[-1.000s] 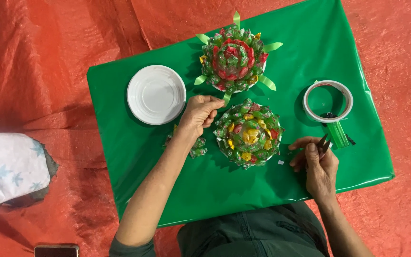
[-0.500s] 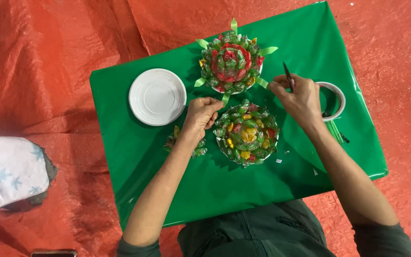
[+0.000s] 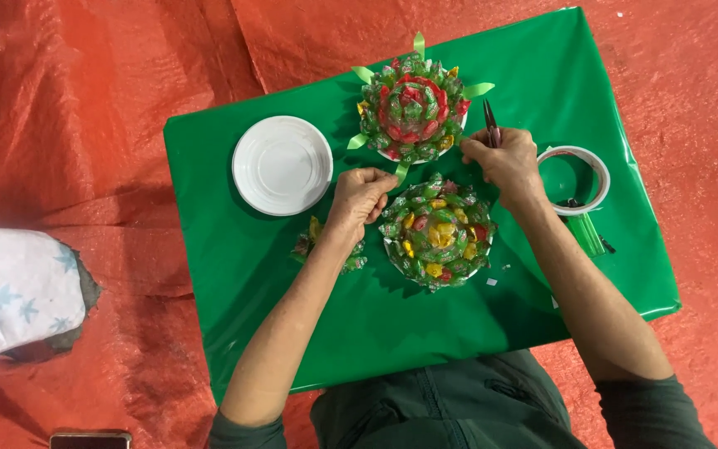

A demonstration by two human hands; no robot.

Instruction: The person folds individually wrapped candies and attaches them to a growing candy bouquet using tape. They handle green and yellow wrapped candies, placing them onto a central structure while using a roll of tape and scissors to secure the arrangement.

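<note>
Head cam, looking down at a green table [image 3: 425,349] w/ red sheet [image 3: 85,125] all around it. Landmark = the near candy plate [image 3: 437,231], a round plate piled w/ wrapped sweets, yellow ones in the middle.

Left hand [image 3: 362,198] is sitting just left of that plate, fingers curled shut, pinching a green ribbon strip [image 3: 400,173] at the plate's top-left edge. Right hand [image 3: 504,160] is sitting just above-right of the plate, closed round dark scissors [image 3: 490,125] w/ the tips pointing up and away. The 2 hands are apart, plate top between them.

Right behind the near plate a 2nd candy plate [image 3: 413,108] is sitting, red sweets in the middle, green strips sticking out round it. Well to the left an empty white plate [image 3: 282,165] is lying. Loose candies [image 3: 319,246] are lying left of the near plate, partly under the left arm. To the right, past the right hand, a tape roll [image 3: 577,179] is lying flat.

Far left, off the table, a white cloth w/ blue stars [image 3: 10,291] is lying.
</note>
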